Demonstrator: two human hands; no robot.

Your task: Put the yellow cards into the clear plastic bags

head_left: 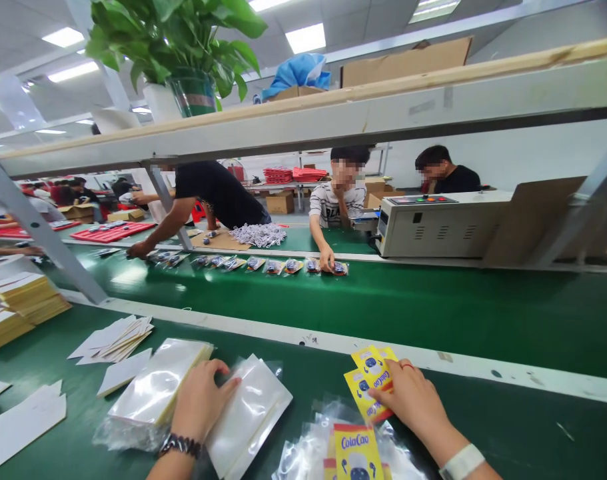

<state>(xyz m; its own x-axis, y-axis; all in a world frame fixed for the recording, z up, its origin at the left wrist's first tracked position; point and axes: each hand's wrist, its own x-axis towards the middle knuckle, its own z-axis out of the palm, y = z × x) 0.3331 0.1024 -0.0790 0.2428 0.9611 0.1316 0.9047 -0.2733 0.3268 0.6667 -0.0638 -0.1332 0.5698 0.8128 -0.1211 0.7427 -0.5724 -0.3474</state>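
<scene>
My right hand (pixel 410 393) grips several yellow printed cards (pixel 366 381) marked ColaCao, fanned out between thumb and fingers. Below it lies a pile of clear plastic bags (pixel 303 450), with another yellow ColaCao card (pixel 357 453) on top. My left hand (pixel 203 400) rests between two stacks of clear bags, thumb and forefinger apart. Its thumb touches the edge of the right-hand stack of clear bags (pixel 250 410); its fingers lie against the left-hand stack of clear bags (pixel 158 380). The undersides of its fingers are partly hidden.
White cards (pixel 116 340) lie loose at the left, near tall card stacks (pixel 30 300). Beyond a pale rail runs a green conveyor belt (pixel 383 307) with a row of bagged items (pixel 273 267). People work across it, beside a beige machine (pixel 433 227). A shelf (pixel 303 123) crosses overhead.
</scene>
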